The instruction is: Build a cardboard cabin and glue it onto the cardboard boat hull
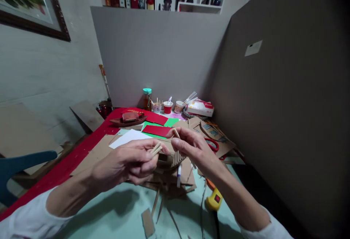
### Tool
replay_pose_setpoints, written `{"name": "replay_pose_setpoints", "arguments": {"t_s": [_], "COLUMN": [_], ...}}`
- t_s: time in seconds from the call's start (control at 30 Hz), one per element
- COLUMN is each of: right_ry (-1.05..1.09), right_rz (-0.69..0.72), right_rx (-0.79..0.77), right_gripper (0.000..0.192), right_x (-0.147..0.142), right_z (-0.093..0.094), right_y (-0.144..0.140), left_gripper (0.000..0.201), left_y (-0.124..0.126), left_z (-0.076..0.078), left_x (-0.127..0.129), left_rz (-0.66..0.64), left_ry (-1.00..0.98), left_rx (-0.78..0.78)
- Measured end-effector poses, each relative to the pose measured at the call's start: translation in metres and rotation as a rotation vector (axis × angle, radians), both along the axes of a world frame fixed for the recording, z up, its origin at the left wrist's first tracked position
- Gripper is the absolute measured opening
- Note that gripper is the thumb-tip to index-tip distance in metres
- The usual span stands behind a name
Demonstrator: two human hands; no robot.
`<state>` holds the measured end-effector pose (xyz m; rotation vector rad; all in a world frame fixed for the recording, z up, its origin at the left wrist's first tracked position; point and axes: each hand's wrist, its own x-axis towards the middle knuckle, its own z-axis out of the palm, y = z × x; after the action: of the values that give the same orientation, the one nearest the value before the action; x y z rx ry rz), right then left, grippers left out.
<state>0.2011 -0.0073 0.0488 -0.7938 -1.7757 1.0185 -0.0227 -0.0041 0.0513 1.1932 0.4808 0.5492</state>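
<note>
My left hand (128, 160) is closed, with a couple of short wooden sticks (156, 149) pinched between thumb and fingers. Close beside it, my right hand (193, 144) pinches another thin wooden stick (176, 133) between thumb and forefinger. Both hands are raised above the table. Below and partly behind them sits a cardboard piece with ribbed slats (177, 160), mostly hidden by my fingers. A white marker (179, 176) lies just under it, among cardboard strips (161, 208).
A yellow glue gun (214, 199) lies at front right, red-handled scissors (213, 145) behind my right wrist. A brown model boat (129, 118) stands back left near red card (155, 130) and white paper (131, 137). Paper cups (167, 108) and a bottle (147, 100) line the grey partition (161, 49).
</note>
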Motion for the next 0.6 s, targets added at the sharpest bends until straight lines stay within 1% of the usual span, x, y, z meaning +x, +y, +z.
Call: {"name": "replay_pose_setpoints", "arguments": {"t_s": [0.07, 0.2, 0.3, 0.4, 0.5, 0.6], "right_ry": [-0.046, -0.140, -0.193, -0.225, -0.273, -0.353], "right_rz": [0.009, -0.010, -0.045, -0.070, -0.102, -0.139], "right_rx": [-0.021, 0.000, 0.039, 0.060, 0.102, 0.175], "right_gripper": [0.016, 0.012, 0.020, 0.020, 0.020, 0.024], "right_x": [0.001, 0.001, 0.001, 0.001, 0.001, 0.000], "right_z": [0.001, 0.002, -0.001, -0.005, -0.011, -0.021], "right_y": [0.003, 0.008, 0.010, 0.011, 0.009, 0.011], "left_gripper": [0.021, 0.009, 0.011, 0.020, 0.016, 0.013], "left_y": [0.004, 0.014, 0.021, 0.026, 0.029, 0.029], "left_z": [0.001, 0.001, -0.002, -0.004, -0.005, -0.005], "left_x": [0.004, 0.012, 0.016, 0.017, 0.015, 0.011], "left_rz": [-0.020, -0.051, -0.072, -0.100, -0.129, -0.137], "left_ry": [0.044, 0.105, 0.126, 0.194, 0.274, 0.308], "left_rx": [-0.025, -0.003, -0.012, 0.046, 0.130, 0.119]}}
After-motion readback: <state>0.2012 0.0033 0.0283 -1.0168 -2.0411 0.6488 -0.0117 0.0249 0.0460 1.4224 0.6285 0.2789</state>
